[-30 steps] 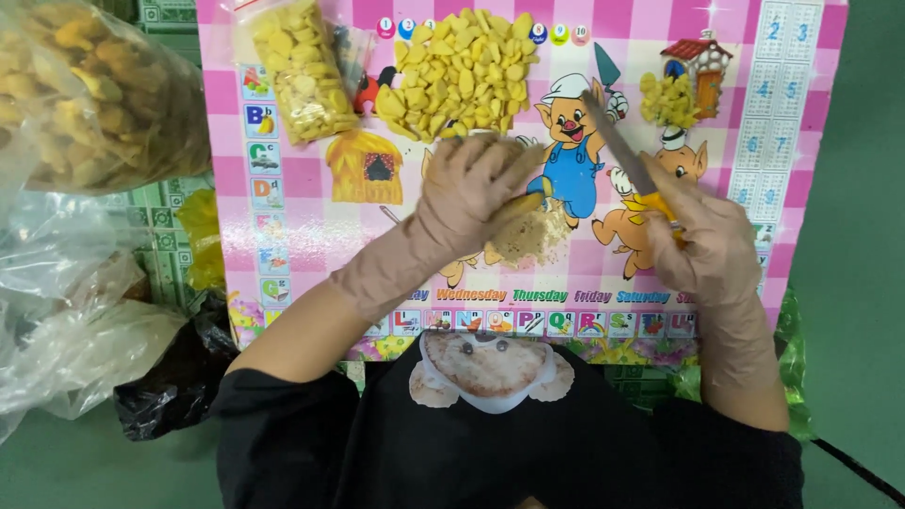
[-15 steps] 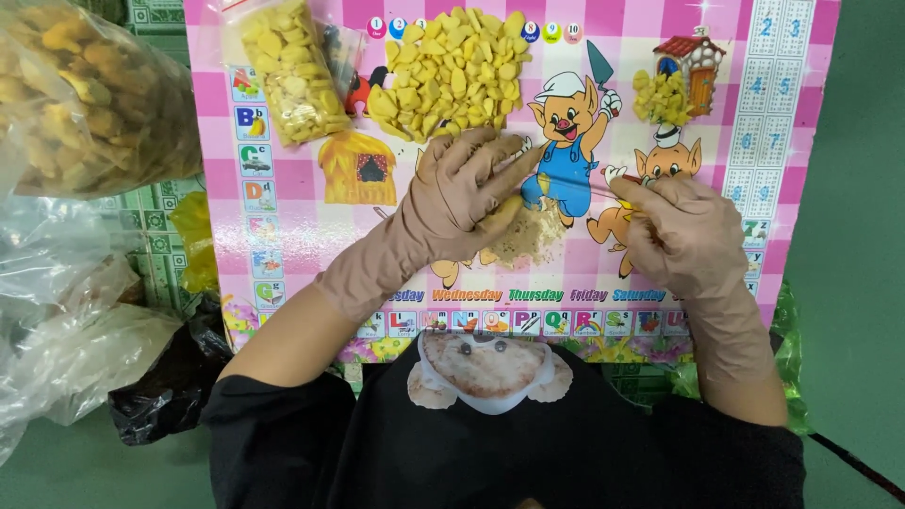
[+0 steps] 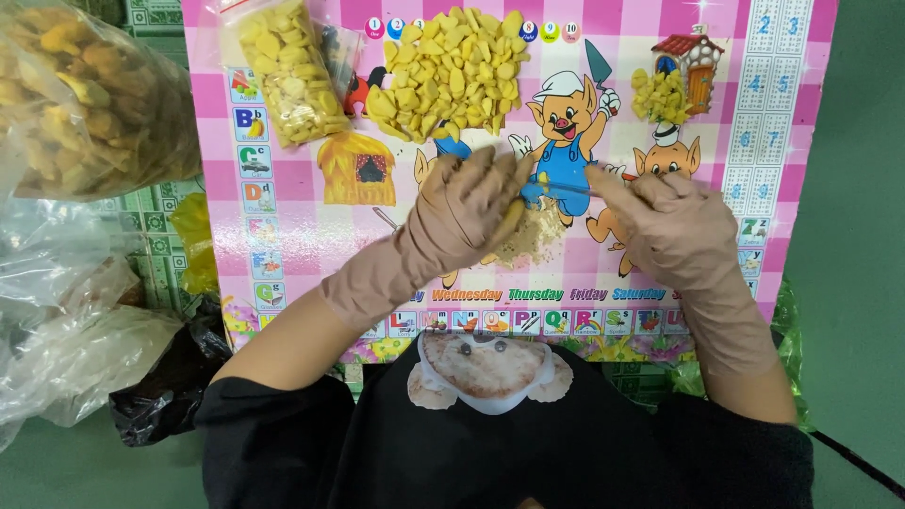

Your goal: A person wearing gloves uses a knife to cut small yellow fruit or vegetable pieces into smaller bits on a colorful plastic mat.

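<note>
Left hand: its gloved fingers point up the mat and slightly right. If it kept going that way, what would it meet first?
Most likely the big heap of yellow pieces just beyond the left hand, though height above the pink checked mat is unclear.

The floor (image 3: 863, 236) was a plain dull green, visible along the right edge and lower left of the frame. A patterned green-and-white tiled surface (image 3: 156, 221) showed at centre left. A pink checked children's poster mat (image 3: 302, 236) covered the middle and upper frame. Lighting was even and soft.
</note>
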